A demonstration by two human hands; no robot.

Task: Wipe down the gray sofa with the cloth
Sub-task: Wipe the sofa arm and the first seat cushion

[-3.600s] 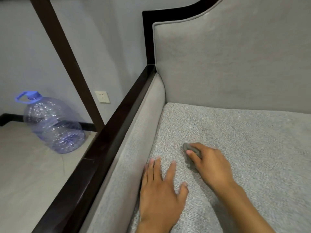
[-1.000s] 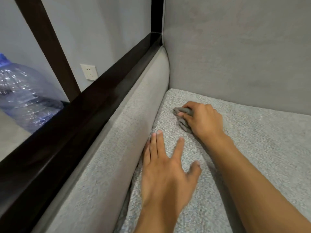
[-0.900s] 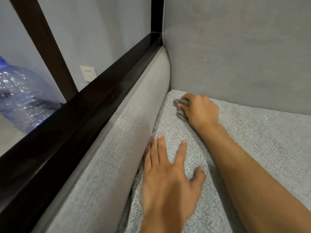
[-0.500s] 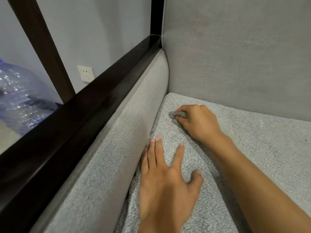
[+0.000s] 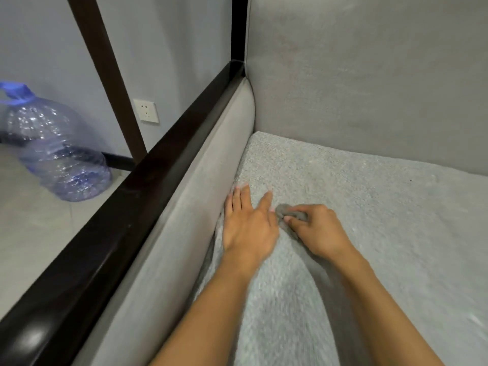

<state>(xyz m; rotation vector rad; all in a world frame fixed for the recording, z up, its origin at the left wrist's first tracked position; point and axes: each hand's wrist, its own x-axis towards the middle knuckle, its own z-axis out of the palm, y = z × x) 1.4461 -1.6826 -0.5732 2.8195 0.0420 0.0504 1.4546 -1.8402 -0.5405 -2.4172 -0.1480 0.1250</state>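
The gray sofa seat (image 5: 369, 207) bears the cloth (image 5: 286, 211) and flat left hand (image 5: 248, 225).

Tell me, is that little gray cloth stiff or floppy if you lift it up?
Probably floppy: the cloth is scrunched into a small wad in the right hand, which a stiff thing would not allow. Likely very light, since it bunches up so small. It probably drags rather than slides, as the sofa seat looks rough and nubbly.

Can see only a gray nub of the cloth (image 5: 286, 210) at center, beneath the right hand (image 5: 317, 231). Lose part of the bottle (image 5: 55, 151) past the left edge. Cannot make out detail on the smeared forearms (image 5: 216, 313) at bottom, nor identify a dark speck (image 5: 410, 180) on the sofa seat (image 5: 396, 233) at right.
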